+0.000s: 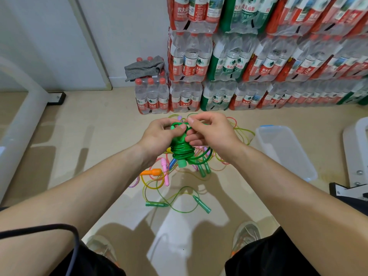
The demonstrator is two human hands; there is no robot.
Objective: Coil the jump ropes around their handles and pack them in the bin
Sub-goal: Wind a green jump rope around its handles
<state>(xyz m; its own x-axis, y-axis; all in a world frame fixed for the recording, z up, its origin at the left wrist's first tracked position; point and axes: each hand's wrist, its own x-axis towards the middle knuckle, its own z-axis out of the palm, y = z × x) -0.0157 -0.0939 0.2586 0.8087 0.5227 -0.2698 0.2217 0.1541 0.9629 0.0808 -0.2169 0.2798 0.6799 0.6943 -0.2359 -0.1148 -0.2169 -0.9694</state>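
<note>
Two hands: my left hand [161,134] and right hand [211,132] meet in front of me, both clamped on one bundle [181,152].
Left hand: my fingers wrap the bundle's top, and my thumb presses on it.
Right hand: thumb and forefinger pinch a loop of green cord at the bundle's top; my other fingers touch its side.
Bundle: green cord wound in tight turns around green handles, hanging upright below my hands. One handle end pokes out under the coil, and a slack loop droops toward my right wrist.
Bin [286,154]: clear plastic, on the floor to the right of my right hand, well apart from the bundle.
Loose ropes [203,170]: uncoiled and tangled on the floor beneath and beyond my hands.
Orange handle [153,172]: on the floor under my left wrist, with a pink handle [165,172] just beside it.
Bottle packs [229,62]: stacked high beyond both hands.
Cloth [145,66]: grey, lying on a low pack beyond my left hand.
</note>
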